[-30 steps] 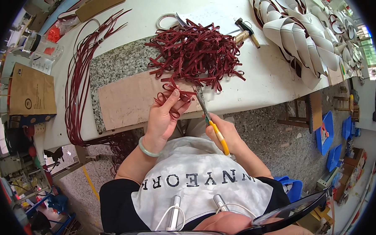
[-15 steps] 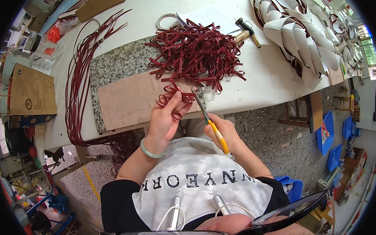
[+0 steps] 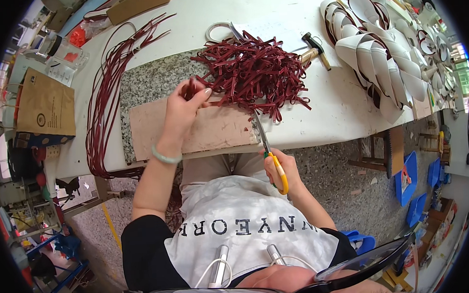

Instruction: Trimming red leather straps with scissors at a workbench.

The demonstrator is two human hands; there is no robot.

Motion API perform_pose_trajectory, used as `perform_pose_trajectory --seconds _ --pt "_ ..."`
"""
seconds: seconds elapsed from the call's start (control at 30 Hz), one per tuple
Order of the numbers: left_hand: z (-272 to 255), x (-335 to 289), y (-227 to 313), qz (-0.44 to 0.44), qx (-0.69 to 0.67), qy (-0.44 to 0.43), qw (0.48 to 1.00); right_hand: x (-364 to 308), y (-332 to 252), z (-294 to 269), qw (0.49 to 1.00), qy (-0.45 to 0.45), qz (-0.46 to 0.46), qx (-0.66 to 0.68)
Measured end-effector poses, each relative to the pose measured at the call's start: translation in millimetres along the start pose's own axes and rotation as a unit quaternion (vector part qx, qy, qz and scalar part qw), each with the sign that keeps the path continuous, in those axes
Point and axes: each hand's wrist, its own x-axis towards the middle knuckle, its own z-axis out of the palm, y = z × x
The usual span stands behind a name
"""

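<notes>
Nearest, the right hand (image 3: 281, 171) grips the yellow handles of the scissors (image 3: 268, 150) below the worktop (image 3: 197, 17) edge; the blades point up toward the pile, their tips hard to make out. The left hand (image 3: 183, 109) pinches a dark red strip (image 3: 191, 87) over the brown board (image 3: 213, 131). Beyond lies the tangled strip pile (image 3: 252, 72), partly hiding a tape ring (image 3: 216, 32). Farther right, a hammer (image 3: 314, 49) and white curved pieces (image 3: 371, 51), cut off at the rim.

Strap pile (image 3: 252, 72) on table (image 3: 187, 23), hammer (image 3: 314, 49) right

Brown paper bag (image 3: 44, 105), round dark emblem, far left beside table; clear plastic packet (image 3: 63, 62) above it.
</notes>
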Motion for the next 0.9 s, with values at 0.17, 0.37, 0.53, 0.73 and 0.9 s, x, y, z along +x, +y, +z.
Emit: perform_pose_trajectory --seconds 0.17,0.37,0.53,0.73,0.9 --pt "-2.9 22.5 -11.6 0.188 0.493 -0.037 0.849 0.0 13.1 8.8 0.994 0.024 -0.086 -0.056" --pt "-11.9 -1.1 -14.6 0.25 0.415 0.007 0.875 -4.6 10.4 8.5 0.999 0.003 -0.049 -0.013" --pt "-4.6 -39.9 12.5 0.343 0.396 -0.051 0.85 -2.8 -19.0 -5.5 0.995 -0.097 -0.027 -0.024" --pt "0.1 -58.0 17.8 0.329 0.424 -0.112 0.836 4.1 -27.2 -7.9 0.986 -0.121 -0.024 -0.111" --pt "4.0 -66.2 9.8 0.329 0.447 -0.126 0.823 -1.7 -33.6 -3.3 0.982 -0.097 -0.042 -0.154"
